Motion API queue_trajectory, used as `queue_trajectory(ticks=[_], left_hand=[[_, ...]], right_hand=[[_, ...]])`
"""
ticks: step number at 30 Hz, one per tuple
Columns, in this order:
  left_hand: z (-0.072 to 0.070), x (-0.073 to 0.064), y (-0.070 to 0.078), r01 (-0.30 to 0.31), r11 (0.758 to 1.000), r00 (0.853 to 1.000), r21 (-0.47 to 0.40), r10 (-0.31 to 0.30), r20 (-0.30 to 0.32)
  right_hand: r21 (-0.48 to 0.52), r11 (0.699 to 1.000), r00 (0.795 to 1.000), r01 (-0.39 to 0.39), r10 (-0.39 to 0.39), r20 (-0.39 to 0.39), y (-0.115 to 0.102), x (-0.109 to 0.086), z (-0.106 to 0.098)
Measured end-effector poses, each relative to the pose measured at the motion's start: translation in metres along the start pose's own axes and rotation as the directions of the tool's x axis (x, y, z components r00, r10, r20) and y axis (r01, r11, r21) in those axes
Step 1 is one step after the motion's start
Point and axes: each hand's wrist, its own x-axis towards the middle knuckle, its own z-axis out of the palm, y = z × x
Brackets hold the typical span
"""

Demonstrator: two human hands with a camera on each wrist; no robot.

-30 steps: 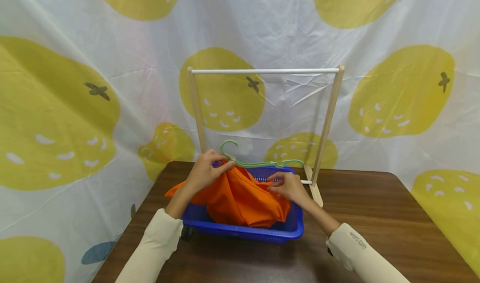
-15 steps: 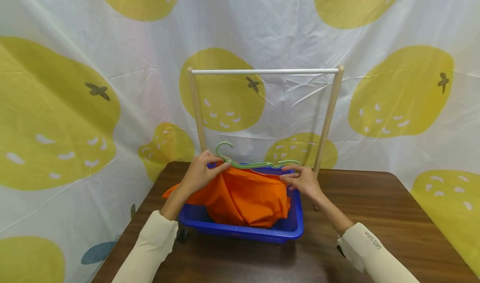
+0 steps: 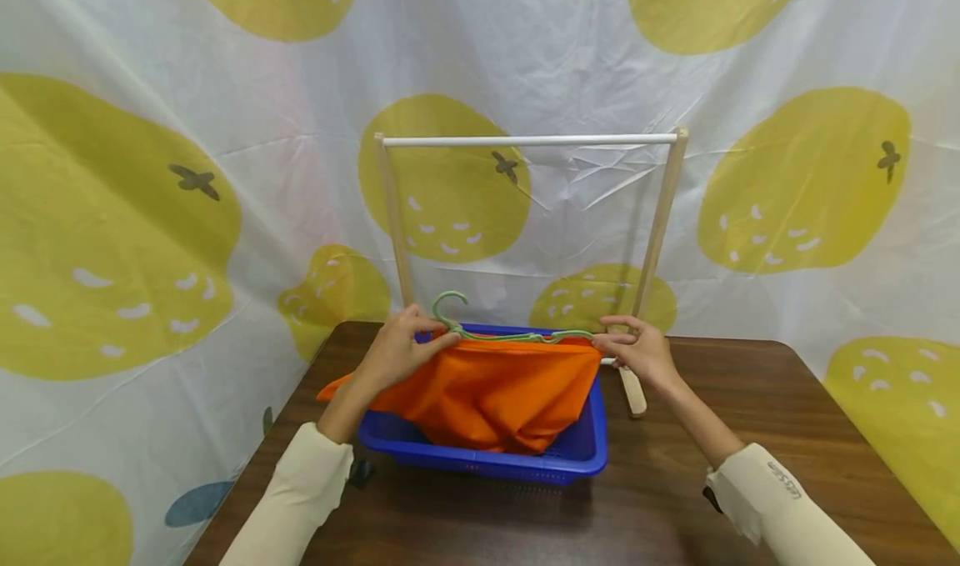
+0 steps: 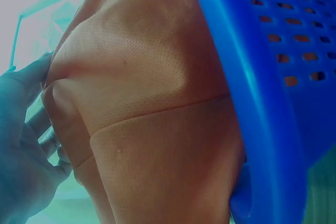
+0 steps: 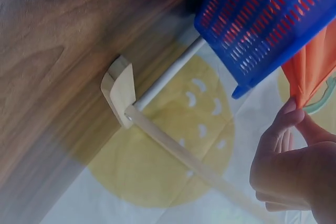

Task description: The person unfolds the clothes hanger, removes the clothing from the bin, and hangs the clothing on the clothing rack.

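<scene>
An orange garment [image 3: 502, 395] with visible seams lies bunched in a blue plastic basket [image 3: 480, 463], its upper edge lifted and stretched between both hands. A light green hanger [image 3: 498, 338] runs along that edge, hook up and toward the left. My left hand [image 3: 396, 351] pinches the cloth and hanger just below the hook. At the other end, my right hand [image 3: 639, 354] pinches a corner of the garment between thumb and finger, beside the hanger's right tip. The right wrist view shows this pinched corner [image 5: 302, 85] drawn to a point, close to the hanger's end [image 5: 321, 100].
Behind the basket stands a small wooden rack with a white top bar [image 3: 528, 141]. Its right foot [image 3: 633, 393] rests on the brown table [image 3: 750, 433]. A white curtain [image 3: 570, 57] printed with yellow fruit hangs at the back and sides.
My right hand has moved right, from the middle of the cloth to the hanger's right end, drawing the garment's upper edge straight. The hanger has come slightly down; my left hand keeps its hold.
</scene>
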Motion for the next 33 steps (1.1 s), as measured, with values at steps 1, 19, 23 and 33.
queue_trajectory(ticks=[1, 19, 23, 33], left_hand=[[0.0, 0.0, 0.0, -0.001, 1.0, 1.0, 0.003, 0.001, -0.002], [-0.003, 0.015, 0.011, -0.051, 0.999, 0.999, 0.01, 0.051, 0.0], [0.0, 0.018, 0.011, -0.083, 0.996, 0.996, 0.019, 0.083, -0.009], [0.007, 0.025, 0.013, -0.138, 0.99, 0.988, -0.024, 0.136, -0.075]], right_hand=[[0.011, 1.0, 1.0, -0.002, 0.002, 0.001, -0.001, 0.0, -0.001], [-0.21, 0.922, 0.946, 0.324, -0.323, 0.039, -0.064, 0.027, 0.022], [-0.175, 0.912, 0.929, 0.371, -0.362, 0.078, -0.077, 0.031, 0.043], [-0.12, 0.893, 0.893, 0.433, -0.407, 0.194, -0.106, 0.033, 0.086]])
